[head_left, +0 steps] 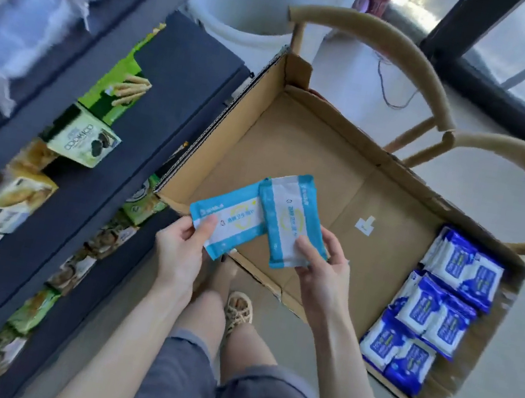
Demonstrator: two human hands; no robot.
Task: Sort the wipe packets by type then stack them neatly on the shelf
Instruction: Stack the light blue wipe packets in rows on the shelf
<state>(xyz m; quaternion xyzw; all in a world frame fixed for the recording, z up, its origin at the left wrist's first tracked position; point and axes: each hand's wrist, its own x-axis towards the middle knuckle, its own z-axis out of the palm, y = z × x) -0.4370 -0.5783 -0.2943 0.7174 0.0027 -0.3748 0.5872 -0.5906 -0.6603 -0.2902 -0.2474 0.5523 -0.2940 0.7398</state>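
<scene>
plainly, the left thumb (206, 227) presses flat on the near end of one light-blue packet (234, 215) while the other fingers curl beneath it out of sight, so the left hand (181, 248) pinches that packet by its short edge. the right thumb (306, 251) lies on the face of a second light-blue packet (289, 217) and the right hand (322, 268) wraps its fingers round the right long edge, also a pinch. the two packets overlap at one corner, the right one on top, and both are held in the air above the near left part of the cardboard box (298, 142). they look light and soft, flat film pouches with a glossy skin that could slide between packets, so a hold across the broad faces or at a sealed end seems safest, and squeezing the middle would likely buckle them. well apart, the dark-blue packets (437, 308) lie in overlapping rows along the box's right wall. the box seems to rest on wooden chairs (401, 48) whose curved backs show on the far side. to the left stands the dark shelf (176, 80), its tiers carrying snack boxes (85, 139). under it all lies a pale floor (519, 380), with a dark-framed window at the far right.
</scene>
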